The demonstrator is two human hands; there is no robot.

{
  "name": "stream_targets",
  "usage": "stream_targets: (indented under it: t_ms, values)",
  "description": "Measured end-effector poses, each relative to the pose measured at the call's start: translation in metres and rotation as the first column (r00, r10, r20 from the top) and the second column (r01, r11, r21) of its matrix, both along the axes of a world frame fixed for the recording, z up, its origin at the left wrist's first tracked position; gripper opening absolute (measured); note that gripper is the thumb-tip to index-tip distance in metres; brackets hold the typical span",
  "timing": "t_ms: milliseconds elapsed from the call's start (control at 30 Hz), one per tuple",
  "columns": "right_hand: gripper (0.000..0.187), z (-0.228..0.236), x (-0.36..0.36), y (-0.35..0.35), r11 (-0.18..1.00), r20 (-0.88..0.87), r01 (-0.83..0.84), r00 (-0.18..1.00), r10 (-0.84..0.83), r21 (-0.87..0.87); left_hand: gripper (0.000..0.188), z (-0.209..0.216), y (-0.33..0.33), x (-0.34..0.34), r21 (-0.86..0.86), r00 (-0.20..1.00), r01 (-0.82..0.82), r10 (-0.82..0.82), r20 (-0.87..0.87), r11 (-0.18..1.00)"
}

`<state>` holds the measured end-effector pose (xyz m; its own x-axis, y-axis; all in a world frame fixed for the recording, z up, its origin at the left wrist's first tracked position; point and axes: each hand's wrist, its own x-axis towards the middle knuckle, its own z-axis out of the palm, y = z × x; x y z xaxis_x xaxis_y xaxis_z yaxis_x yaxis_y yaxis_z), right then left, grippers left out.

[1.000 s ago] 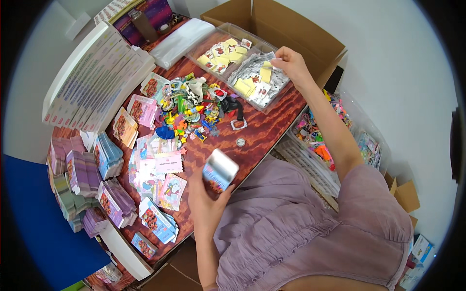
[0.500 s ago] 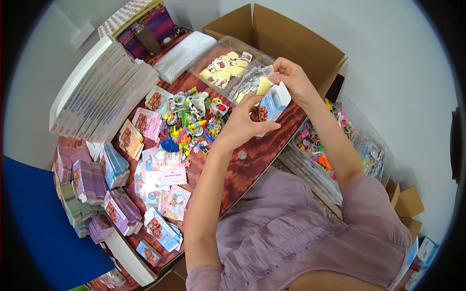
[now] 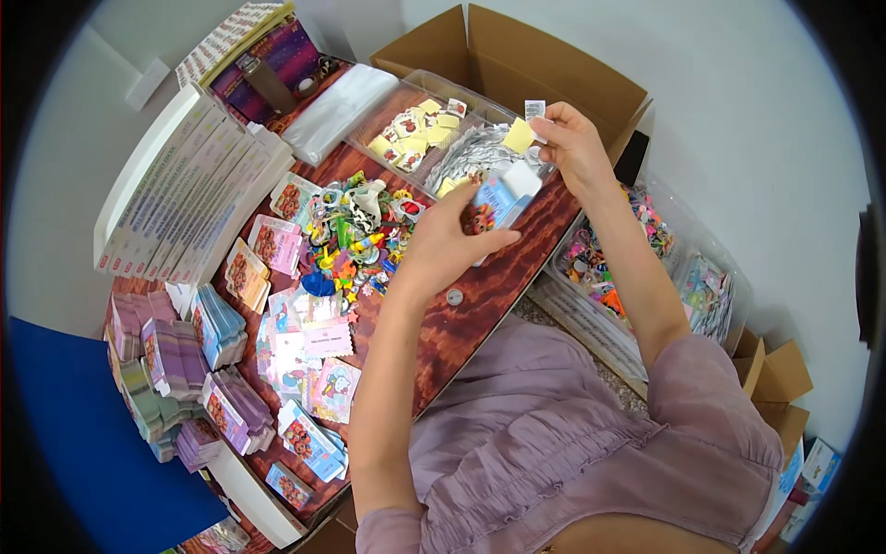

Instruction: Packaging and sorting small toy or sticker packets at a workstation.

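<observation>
My left hand (image 3: 441, 242) is closed round a small blue carton (image 3: 496, 200) with a cartoon print, its white end flap standing open toward the right. In the fingertips of my right hand (image 3: 579, 152) are a yellow paper piece (image 3: 519, 136) and a small white printed slip (image 3: 534, 110), just beyond the carton's open end. Under and behind them, a clear divided tray holds white slips (image 3: 472, 157) in one compartment and yellow-backed cartoon pieces (image 3: 406, 138) in another. Whether anything lies inside the carton is hidden.
Left of my hands lies a heap of small colourful trinkets (image 3: 355, 231). Flat cartons (image 3: 221, 323) stand in stacks at the far left, near pastel cartoon sheets (image 3: 295, 351). A cardboard box (image 3: 554, 74) stands behind the tray; a bin of trinkets (image 3: 609, 263) is at right.
My right hand has drawn up and away from the carton's flap, with the yellow piece and white slip now showing in its fingers. The carton has shifted slightly left.
</observation>
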<state>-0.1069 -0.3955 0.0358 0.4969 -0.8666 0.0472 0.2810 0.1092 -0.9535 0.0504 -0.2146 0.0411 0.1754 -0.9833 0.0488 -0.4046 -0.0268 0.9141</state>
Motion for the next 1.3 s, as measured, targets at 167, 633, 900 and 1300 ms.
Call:
stream_targets:
  t_ms: [167,633,900,1300]
  values:
    - [0.009,0.022,0.008,0.05,0.992,-0.006,-0.121,0.993,0.121,-0.02,0.072,0.007,0.06,-0.009,-0.122,0.888,-0.312,0.335,0.314,0.942]
    - [0.01,-0.005,0.065,0.211,0.841,-0.319,-0.474,0.864,0.389,-0.26,0.073,-0.043,0.18,-0.034,-0.213,0.625,-0.676,0.701,0.343,0.706]
    - [0.018,0.001,0.079,0.245,0.379,-0.679,-0.66,0.727,0.104,-0.648,0.076,-0.061,0.213,-0.04,-0.22,0.497,-0.77,0.779,0.382,0.599]
    - [0.021,-0.012,0.072,0.278,0.594,-0.413,-0.643,0.766,0.492,-0.483,0.072,-0.073,0.248,-0.048,-0.084,0.484,-0.873,0.874,-0.049,0.48]
